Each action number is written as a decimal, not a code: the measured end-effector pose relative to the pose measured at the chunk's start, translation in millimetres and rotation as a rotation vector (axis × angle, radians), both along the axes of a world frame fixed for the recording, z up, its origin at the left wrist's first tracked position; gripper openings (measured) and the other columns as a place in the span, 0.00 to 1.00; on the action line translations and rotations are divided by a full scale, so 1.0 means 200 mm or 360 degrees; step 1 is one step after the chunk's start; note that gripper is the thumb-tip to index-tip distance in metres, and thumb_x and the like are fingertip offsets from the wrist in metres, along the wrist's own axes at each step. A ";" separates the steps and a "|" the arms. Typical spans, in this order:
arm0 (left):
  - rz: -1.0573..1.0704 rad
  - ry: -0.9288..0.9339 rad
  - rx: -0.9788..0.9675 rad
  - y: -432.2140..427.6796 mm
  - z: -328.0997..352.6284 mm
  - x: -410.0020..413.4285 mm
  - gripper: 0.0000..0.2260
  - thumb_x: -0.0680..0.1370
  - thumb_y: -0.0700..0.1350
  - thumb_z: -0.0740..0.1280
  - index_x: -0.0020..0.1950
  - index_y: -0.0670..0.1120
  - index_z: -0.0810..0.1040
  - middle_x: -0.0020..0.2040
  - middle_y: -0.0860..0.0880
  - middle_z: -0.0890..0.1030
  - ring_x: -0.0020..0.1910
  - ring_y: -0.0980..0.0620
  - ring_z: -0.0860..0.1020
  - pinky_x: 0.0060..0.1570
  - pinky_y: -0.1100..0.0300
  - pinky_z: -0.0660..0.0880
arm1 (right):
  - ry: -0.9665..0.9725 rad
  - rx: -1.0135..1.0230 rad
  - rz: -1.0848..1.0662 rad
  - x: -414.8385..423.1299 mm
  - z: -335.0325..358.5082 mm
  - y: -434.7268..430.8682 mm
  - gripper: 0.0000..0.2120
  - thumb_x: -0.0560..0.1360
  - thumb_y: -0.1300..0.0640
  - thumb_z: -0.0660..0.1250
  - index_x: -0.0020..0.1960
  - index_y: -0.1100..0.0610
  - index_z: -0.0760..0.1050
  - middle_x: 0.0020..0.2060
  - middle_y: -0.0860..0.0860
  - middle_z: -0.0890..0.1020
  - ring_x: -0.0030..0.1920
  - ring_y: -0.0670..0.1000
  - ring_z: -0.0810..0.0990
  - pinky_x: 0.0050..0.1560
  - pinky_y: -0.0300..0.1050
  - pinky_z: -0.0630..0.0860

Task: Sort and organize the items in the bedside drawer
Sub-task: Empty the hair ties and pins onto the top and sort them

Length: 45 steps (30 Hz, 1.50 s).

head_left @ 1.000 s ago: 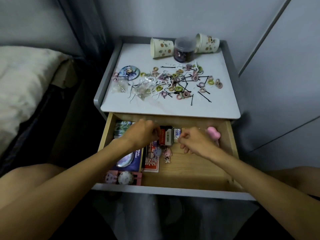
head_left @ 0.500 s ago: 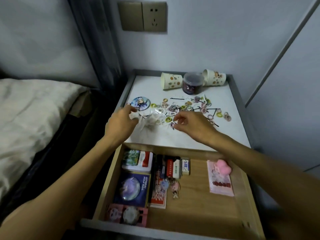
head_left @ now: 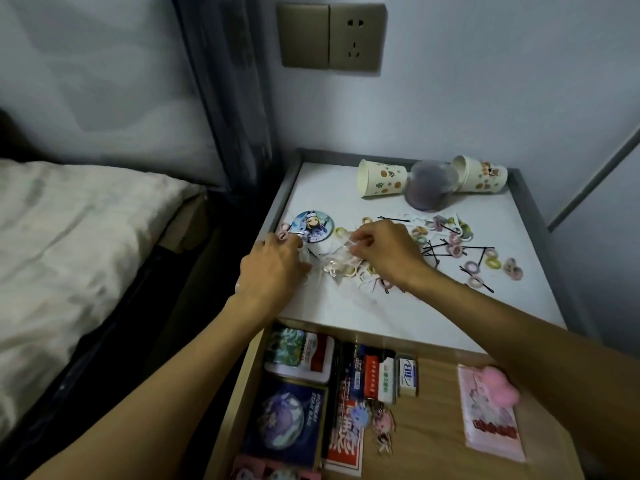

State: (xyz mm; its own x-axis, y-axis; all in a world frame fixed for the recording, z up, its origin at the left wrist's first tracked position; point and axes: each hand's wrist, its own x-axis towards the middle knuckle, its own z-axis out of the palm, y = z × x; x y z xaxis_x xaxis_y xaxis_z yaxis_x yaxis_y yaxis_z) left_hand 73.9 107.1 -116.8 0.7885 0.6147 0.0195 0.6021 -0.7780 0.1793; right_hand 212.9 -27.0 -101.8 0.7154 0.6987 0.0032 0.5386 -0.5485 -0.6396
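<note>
In the middle of the frame both hands work over the white top of the grey-rimmed bedside table (head_left: 346,306). The left hand (head_left: 273,268) lies knuckles up with its fingers curled, and it grips the left end of a crumpled clear plastic bag (head_left: 332,263). The right hand (head_left: 384,251) has its fingers bent, and its fingertips pinch the same bag from the right. We cannot tell what the bag holds.

Just above the left hand lies a round blue picture badge (head_left: 313,226). Right of the right hand, small pastel hair ties (head_left: 493,262) and thin black bobby pins (head_left: 394,219) lie scattered across the tabletop. At the back of the table two patterned paper cups lie on their sides, one to the left (head_left: 381,177) and one to the right (head_left: 483,174), with a clear round tub of dark contents (head_left: 431,188) between them.

In the lower part of the frame the wooden drawer (head_left: 429,441) stands pulled open. At its left side we see a green and red tin (head_left: 301,353) and a dark blue card with a round picture (head_left: 287,420). In the middle stands a small white box (head_left: 407,375). At the right a pink heart-shaped pad (head_left: 502,386) rests on a pink printed packet (head_left: 488,424).

A bed with a pale sheet (head_left: 69,254) fills the left side, and a bronze wall socket (head_left: 332,36) sits at the top.
</note>
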 end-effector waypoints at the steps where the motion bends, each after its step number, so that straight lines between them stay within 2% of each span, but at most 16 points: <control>1: -0.0003 0.0003 -0.0011 0.00 0.00 0.01 0.22 0.78 0.56 0.67 0.69 0.51 0.70 0.63 0.43 0.73 0.60 0.40 0.75 0.51 0.46 0.76 | 0.0042 0.0050 -0.0024 0.01 0.01 -0.01 0.08 0.76 0.56 0.71 0.53 0.57 0.83 0.47 0.50 0.84 0.47 0.49 0.82 0.50 0.45 0.78; 4: -0.0005 -0.0059 -0.0076 0.01 0.01 0.01 0.25 0.77 0.53 0.70 0.70 0.47 0.67 0.62 0.40 0.73 0.57 0.38 0.76 0.50 0.47 0.75 | 0.0215 0.0202 -0.0102 0.02 0.06 -0.03 0.05 0.78 0.55 0.68 0.48 0.55 0.81 0.43 0.48 0.83 0.44 0.47 0.81 0.44 0.42 0.75; 8: -0.0018 -0.0245 -0.0244 0.03 -0.01 0.01 0.22 0.76 0.45 0.72 0.67 0.43 0.71 0.61 0.39 0.73 0.53 0.37 0.77 0.51 0.47 0.76 | 0.0832 0.0465 -0.0184 0.02 0.10 -0.05 0.06 0.81 0.59 0.62 0.50 0.59 0.76 0.48 0.56 0.83 0.48 0.54 0.84 0.53 0.50 0.81; 12: -0.0025 -0.0415 -0.0329 0.05 -0.03 0.00 0.14 0.75 0.43 0.71 0.59 0.41 0.77 0.55 0.40 0.76 0.47 0.37 0.79 0.48 0.45 0.78 | 0.1366 0.0749 -0.0345 0.00 0.12 -0.10 0.06 0.82 0.62 0.58 0.49 0.60 0.73 0.45 0.60 0.84 0.44 0.57 0.86 0.52 0.53 0.82; 15: -0.0082 -0.0472 -0.0205 0.05 -0.04 -0.01 0.08 0.78 0.42 0.68 0.56 0.40 0.78 0.53 0.41 0.76 0.46 0.38 0.78 0.46 0.46 0.78 | 0.1556 0.0865 -0.0419 -0.01 0.11 -0.14 0.08 0.82 0.64 0.56 0.50 0.63 0.73 0.39 0.58 0.85 0.42 0.58 0.86 0.48 0.51 0.82; 17: -0.0112 -0.0441 -0.0002 0.05 -0.04 -0.02 0.08 0.79 0.43 0.67 0.56 0.41 0.77 0.54 0.43 0.76 0.46 0.39 0.78 0.44 0.48 0.76 | 0.1636 0.0891 -0.0435 -0.01 0.10 -0.15 0.09 0.82 0.64 0.55 0.55 0.66 0.72 0.41 0.59 0.85 0.41 0.58 0.86 0.42 0.48 0.82; 20: -0.0088 -0.0504 0.0133 0.05 -0.04 -0.03 0.09 0.81 0.47 0.65 0.58 0.44 0.76 0.56 0.44 0.76 0.45 0.41 0.79 0.42 0.47 0.78 | 0.1666 0.0915 -0.0477 -0.01 0.08 -0.17 0.12 0.82 0.65 0.55 0.63 0.67 0.70 0.47 0.62 0.84 0.41 0.58 0.86 0.39 0.46 0.83; 22: -0.0083 -0.0703 0.0011 0.04 -0.02 -0.02 0.08 0.82 0.46 0.63 0.56 0.44 0.76 0.56 0.45 0.78 0.43 0.44 0.80 0.40 0.46 0.80 | 0.1629 0.0900 -0.0497 -0.01 0.08 -0.17 0.14 0.82 0.67 0.55 0.67 0.62 0.68 0.52 0.63 0.82 0.41 0.58 0.86 0.41 0.48 0.83; 24: -0.0027 -0.0942 -0.0391 0.02 0.04 -0.01 0.06 0.82 0.46 0.62 0.54 0.44 0.75 0.52 0.46 0.80 0.38 0.50 0.82 0.35 0.50 0.81 | 0.1562 0.0902 -0.0494 -0.02 0.09 -0.18 0.20 0.81 0.70 0.54 0.68 0.53 0.67 0.55 0.62 0.80 0.43 0.59 0.86 0.42 0.47 0.83; 26: 0.0068 -0.1131 -0.0940 -0.03 0.11 -0.01 0.06 0.82 0.45 0.62 0.52 0.43 0.73 0.49 0.46 0.81 0.34 0.50 0.83 0.35 0.52 0.82 | 0.1482 0.0922 -0.0462 -0.03 0.12 -0.20 0.24 0.80 0.72 0.53 0.68 0.49 0.68 0.54 0.61 0.79 0.46 0.60 0.86 0.43 0.46 0.83; 30: 0.0247 -0.1348 -0.1714 -0.10 0.21 -0.02 0.04 0.82 0.39 0.62 0.54 0.39 0.72 0.47 0.41 0.80 0.37 0.46 0.83 0.44 0.53 0.83 | 0.1478 0.0949 -0.0385 -0.07 0.22 -0.24 0.20 0.78 0.74 0.54 0.62 0.58 0.75 0.54 0.63 0.81 0.43 0.55 0.86 0.46 0.45 0.83; 34: 0.0238 -0.1321 -0.2135 -0.15 0.25 -0.06 0.13 0.80 0.38 0.66 0.63 0.33 0.72 0.45 0.43 0.80 0.39 0.51 0.82 0.47 0.61 0.80 | 0.1564 0.1032 -0.0304 -0.14 0.28 -0.31 0.13 0.77 0.72 0.57 0.56 0.65 0.77 0.53 0.64 0.83 0.43 0.55 0.85 0.43 0.43 0.83; 38: 0.0202 -0.1224 -0.2258 -0.28 0.34 -0.14 0.11 0.76 0.33 0.69 0.58 0.37 0.76 0.47 0.41 0.83 0.43 0.49 0.82 0.46 0.62 0.80 | 0.1577 0.1156 -0.0270 -0.23 0.29 -0.43 0.10 0.77 0.65 0.66 0.57 0.68 0.78 0.53 0.62 0.83 0.47 0.55 0.84 0.43 0.43 0.83; 41: 0.0105 -0.0954 -0.2053 -0.41 0.35 -0.21 0.07 0.76 0.39 0.72 0.52 0.39 0.79 0.43 0.44 0.83 0.33 0.53 0.75 0.32 0.64 0.75 | 0.1497 0.1115 -0.0305 -0.33 0.28 -0.54 0.08 0.74 0.64 0.70 0.53 0.63 0.78 0.52 0.60 0.84 0.48 0.54 0.85 0.46 0.44 0.82; 43: 0.0074 -0.0849 -0.1969 -0.49 0.30 -0.26 0.08 0.76 0.44 0.72 0.50 0.40 0.81 0.41 0.46 0.82 0.32 0.54 0.73 0.29 0.65 0.72 | 0.1448 0.1022 -0.0331 -0.39 0.24 -0.63 0.12 0.71 0.63 0.72 0.54 0.61 0.77 0.49 0.58 0.85 0.48 0.56 0.85 0.51 0.50 0.81; 45: 0.0081 -0.0778 -0.2006 -0.55 0.23 -0.29 0.08 0.77 0.45 0.70 0.47 0.39 0.81 0.39 0.45 0.81 0.34 0.52 0.75 0.32 0.64 0.74 | 0.1428 0.0884 -0.0345 -0.46 0.17 -0.72 0.22 0.66 0.59 0.74 0.59 0.56 0.74 0.47 0.57 0.85 0.48 0.57 0.85 0.57 0.55 0.78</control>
State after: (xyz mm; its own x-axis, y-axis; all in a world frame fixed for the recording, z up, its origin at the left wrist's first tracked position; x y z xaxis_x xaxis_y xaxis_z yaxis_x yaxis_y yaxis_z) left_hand 15.8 -2.0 -70.5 0.8391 0.4503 -0.3052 0.2951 0.0944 0.9508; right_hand 121.2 -171.6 -67.8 0.7228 0.6193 -0.3065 -0.3248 -0.0870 -0.9418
